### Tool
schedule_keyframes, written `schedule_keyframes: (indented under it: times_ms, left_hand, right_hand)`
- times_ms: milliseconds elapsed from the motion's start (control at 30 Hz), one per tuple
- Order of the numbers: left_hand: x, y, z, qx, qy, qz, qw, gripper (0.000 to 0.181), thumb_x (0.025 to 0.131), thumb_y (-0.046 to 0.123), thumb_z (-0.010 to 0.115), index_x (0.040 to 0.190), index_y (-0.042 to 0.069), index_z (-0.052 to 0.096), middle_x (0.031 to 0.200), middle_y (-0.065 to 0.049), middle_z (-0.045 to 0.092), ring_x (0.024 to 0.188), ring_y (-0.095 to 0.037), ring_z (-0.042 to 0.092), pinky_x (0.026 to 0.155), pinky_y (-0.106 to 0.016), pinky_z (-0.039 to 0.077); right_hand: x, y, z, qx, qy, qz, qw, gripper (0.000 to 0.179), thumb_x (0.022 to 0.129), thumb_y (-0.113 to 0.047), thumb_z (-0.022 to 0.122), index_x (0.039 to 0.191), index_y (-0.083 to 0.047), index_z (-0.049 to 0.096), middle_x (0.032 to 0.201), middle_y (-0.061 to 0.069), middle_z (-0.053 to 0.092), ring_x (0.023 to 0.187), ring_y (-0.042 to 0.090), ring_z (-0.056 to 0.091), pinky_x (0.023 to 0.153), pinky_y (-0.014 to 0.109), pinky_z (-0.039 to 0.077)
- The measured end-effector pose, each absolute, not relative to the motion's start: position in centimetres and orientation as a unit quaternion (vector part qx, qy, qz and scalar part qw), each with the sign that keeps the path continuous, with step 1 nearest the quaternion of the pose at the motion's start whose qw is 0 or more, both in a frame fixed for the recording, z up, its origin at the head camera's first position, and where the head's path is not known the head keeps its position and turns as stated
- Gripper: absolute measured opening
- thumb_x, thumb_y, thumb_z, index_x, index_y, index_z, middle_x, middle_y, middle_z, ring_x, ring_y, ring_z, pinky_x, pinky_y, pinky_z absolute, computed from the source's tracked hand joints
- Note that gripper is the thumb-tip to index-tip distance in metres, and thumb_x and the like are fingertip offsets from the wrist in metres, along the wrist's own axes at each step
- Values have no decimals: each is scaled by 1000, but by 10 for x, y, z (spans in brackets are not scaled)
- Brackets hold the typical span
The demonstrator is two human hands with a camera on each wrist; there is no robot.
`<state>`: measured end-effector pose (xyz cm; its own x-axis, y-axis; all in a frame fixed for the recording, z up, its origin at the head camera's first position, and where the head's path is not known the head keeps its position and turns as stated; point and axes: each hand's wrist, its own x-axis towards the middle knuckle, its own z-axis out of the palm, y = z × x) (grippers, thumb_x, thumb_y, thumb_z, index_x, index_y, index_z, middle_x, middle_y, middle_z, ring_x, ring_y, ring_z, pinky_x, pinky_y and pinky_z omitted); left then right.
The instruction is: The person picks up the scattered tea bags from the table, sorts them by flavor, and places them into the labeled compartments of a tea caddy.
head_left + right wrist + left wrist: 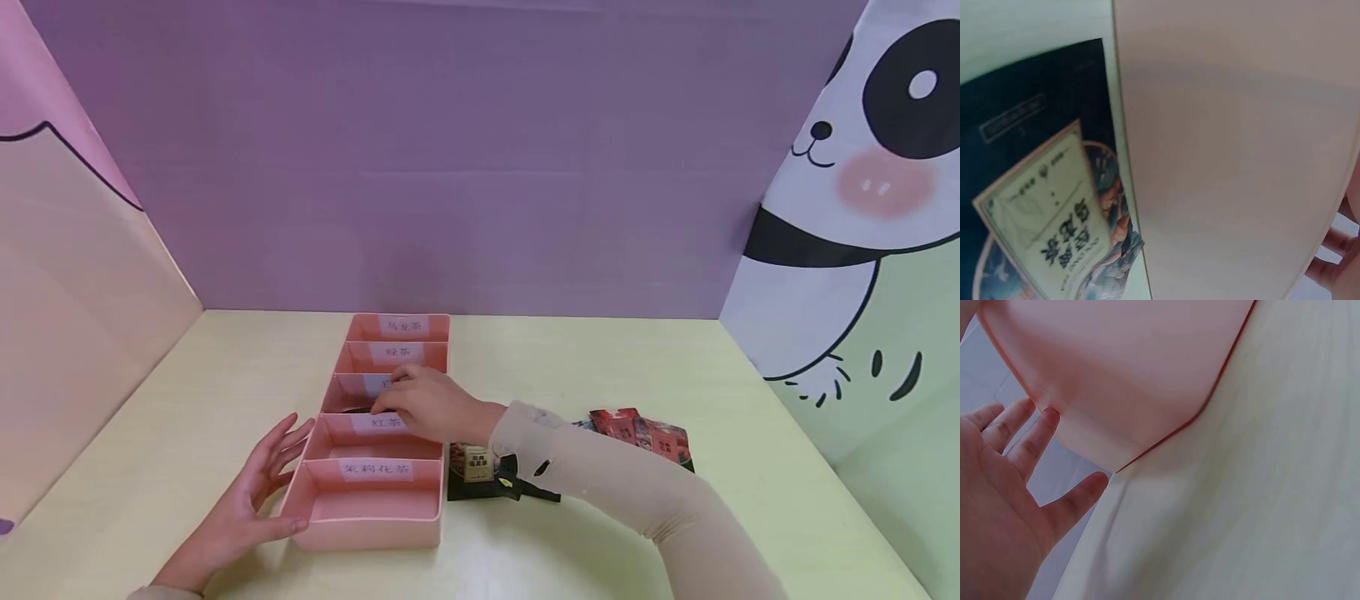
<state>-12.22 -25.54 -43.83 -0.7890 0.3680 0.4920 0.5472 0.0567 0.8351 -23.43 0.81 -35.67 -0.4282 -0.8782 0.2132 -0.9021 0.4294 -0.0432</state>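
Observation:
A pink divided box [367,533] with Chinese labels stands lengthwise on the table. My left hand [258,492] is at its left side, fingers spread, thumb by the near corner; the left wrist view shows fingertips against the pink wall [1141,369]. My right hand [431,404] reaches down into the middle compartment, fingers bent. At its fingertips a thin dark edge [356,409] shows inside; I cannot tell whether the fingers pinch it. Just right of the box lies a dark tea packet [1029,131] with a cream label, partly under the right forearm in the head view.
Several red tea packets [663,442] lie fanned out on the table [570,367], beyond the right sleeve [600,475]. A purple backdrop [465,167] closes off the far edge, with printed panels at both sides.

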Motion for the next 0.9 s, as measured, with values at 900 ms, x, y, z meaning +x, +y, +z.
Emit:
schedule_keyframes:
  times_ms: [900]
  left_hand:
    - [-121, -255, -436, -306, -728, -609, 75, 113, 66, -25, 71, 158, 2, 11, 159, 5, 33, 137, 0, 38, 97, -13, 37]
  right_hand:
    - [-223, 92, -370, 540, -811, 94, 205, 39, 90, -18, 74, 128, -21, 65, 145, 12, 49, 135, 36, 40, 110, 50, 33]
